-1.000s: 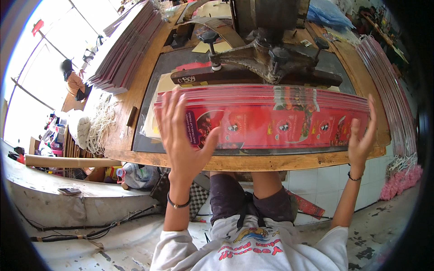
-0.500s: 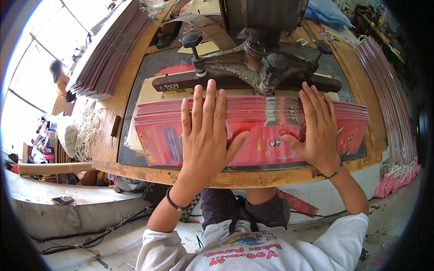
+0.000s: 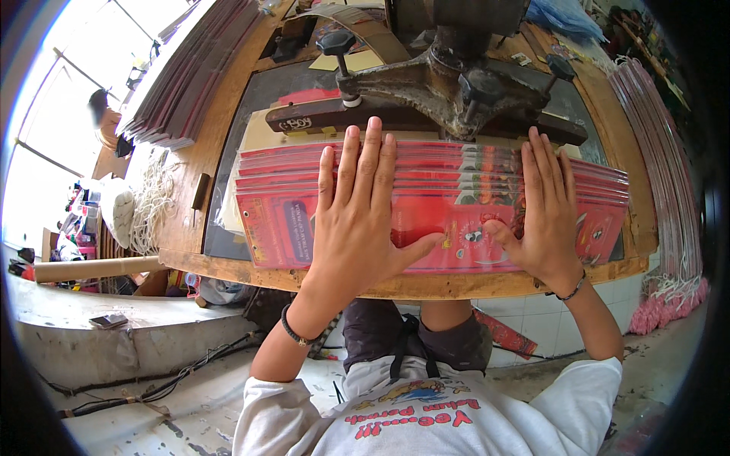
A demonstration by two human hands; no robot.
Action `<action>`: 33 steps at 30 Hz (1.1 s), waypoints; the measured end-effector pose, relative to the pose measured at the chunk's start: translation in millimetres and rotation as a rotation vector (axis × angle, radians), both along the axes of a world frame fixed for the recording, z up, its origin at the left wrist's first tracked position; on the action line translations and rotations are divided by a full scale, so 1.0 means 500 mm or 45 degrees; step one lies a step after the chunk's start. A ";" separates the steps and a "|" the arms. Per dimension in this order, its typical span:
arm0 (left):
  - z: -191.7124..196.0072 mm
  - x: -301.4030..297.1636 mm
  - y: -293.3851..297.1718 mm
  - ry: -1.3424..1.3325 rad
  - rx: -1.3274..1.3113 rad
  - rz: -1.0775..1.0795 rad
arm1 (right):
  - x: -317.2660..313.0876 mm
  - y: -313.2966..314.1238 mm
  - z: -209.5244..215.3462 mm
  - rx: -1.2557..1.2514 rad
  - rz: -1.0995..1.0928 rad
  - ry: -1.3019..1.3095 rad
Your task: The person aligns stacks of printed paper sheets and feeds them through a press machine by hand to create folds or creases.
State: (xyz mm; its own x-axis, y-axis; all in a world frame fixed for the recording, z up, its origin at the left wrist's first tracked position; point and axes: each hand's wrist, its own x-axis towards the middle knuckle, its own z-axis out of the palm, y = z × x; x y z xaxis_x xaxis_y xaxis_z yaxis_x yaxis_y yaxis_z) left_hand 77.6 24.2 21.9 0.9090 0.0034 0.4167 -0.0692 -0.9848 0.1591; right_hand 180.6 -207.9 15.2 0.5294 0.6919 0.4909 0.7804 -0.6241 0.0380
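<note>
Under both of my hands lies a fanned stack of red printed sheets in shiny clear plastic (image 3: 456,228), near the table's front edge. Its far edges are stepped like a staircase. My left hand (image 3: 353,205) rests flat on the left part, fingers stretched forward and thumb spread to the side. On the right part lies my right hand (image 3: 546,216), also flat, with its fingers pointing away and its thumb turned inward. Just beyond my fingertips runs the dark metal bar (image 3: 411,121) of a press (image 3: 464,80) with black knobs.
The wooden table (image 3: 182,220) carries a tall pile of folded flat pieces (image 3: 190,76) at the left, beside white cords (image 3: 156,197). Bundled strips with pink ends (image 3: 665,197) hang at the right. Another person (image 3: 106,125) is at the far left.
The view has shifted slightly, so the table and press appear higher and farther right. My left thumb has spread wider, and the stack's far edges look a little more fanned. Both hands stay on it.
</note>
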 end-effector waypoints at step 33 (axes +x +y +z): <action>-0.023 -0.042 -0.014 -0.006 -0.034 0.031 | -0.035 0.002 -0.013 -0.029 -0.003 0.107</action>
